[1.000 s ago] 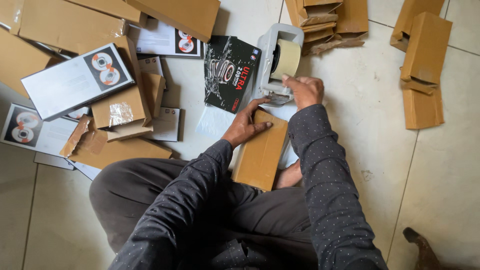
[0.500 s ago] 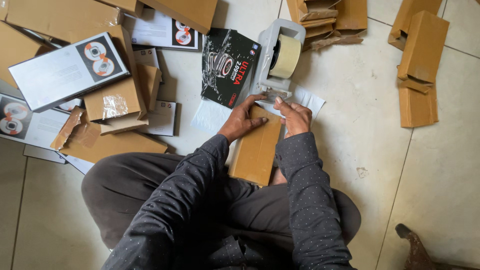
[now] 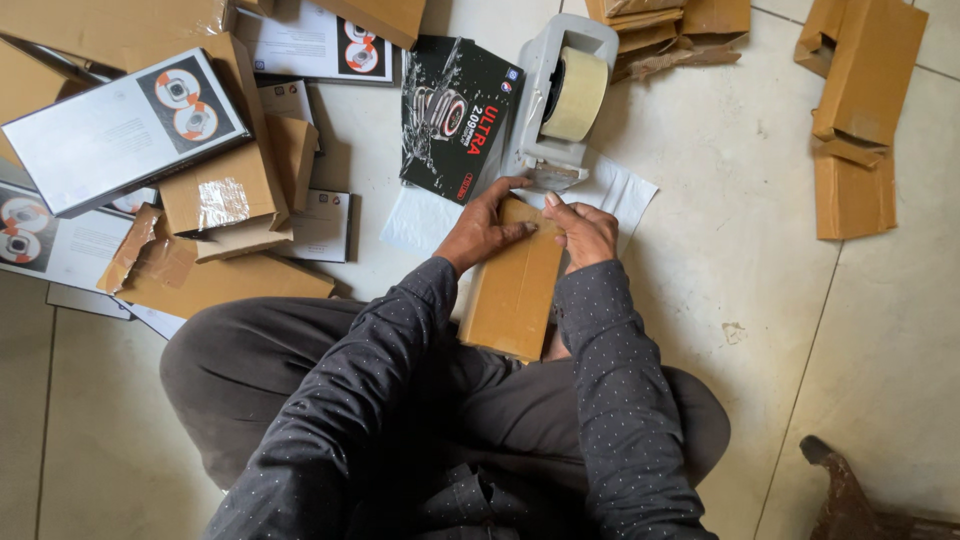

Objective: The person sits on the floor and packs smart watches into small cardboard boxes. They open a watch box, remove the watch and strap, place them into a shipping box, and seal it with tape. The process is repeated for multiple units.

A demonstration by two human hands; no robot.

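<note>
Pale tiled floor (image 3: pixel 720 260), person seated on it, legs folded, dark dotted sleeves reaching toward 12 o'clock.

Brown cardboard box (image 3: pixel 512 285) lies lengthwise across the lap, far end on the floor, pointing to 12 o'clock. Both hands sit at that far end. Left hand (image 3: pixel 487 228) at the box's 11 o'clock corner, fingers spread flat, pressing down on the top face. Right hand (image 3: pixel 583 232) at the 1 o'clock corner, fingers curled in, fingertips against the box's top edge; cannot tell whether it pinches tape or only presses.

Grey tape dispenser (image 3: pixel 558 100) with a pale roll stands just beyond the hands at 12 o'clock, its cutter end nearly touching the box. Black printed carton (image 3: pixel 458 115) lies beside it at 11 o'clock. White sheet (image 3: pixel 625 190) under the dispenser and the box's far end.

At 9 to 10 o'clock: heap of flattened cardboard (image 3: pixel 215 285) and a white box with disc pictures (image 3: pixel 125 130). More brown boxes (image 3: pixel 860 110) at 2 o'clock, well apart.
</note>
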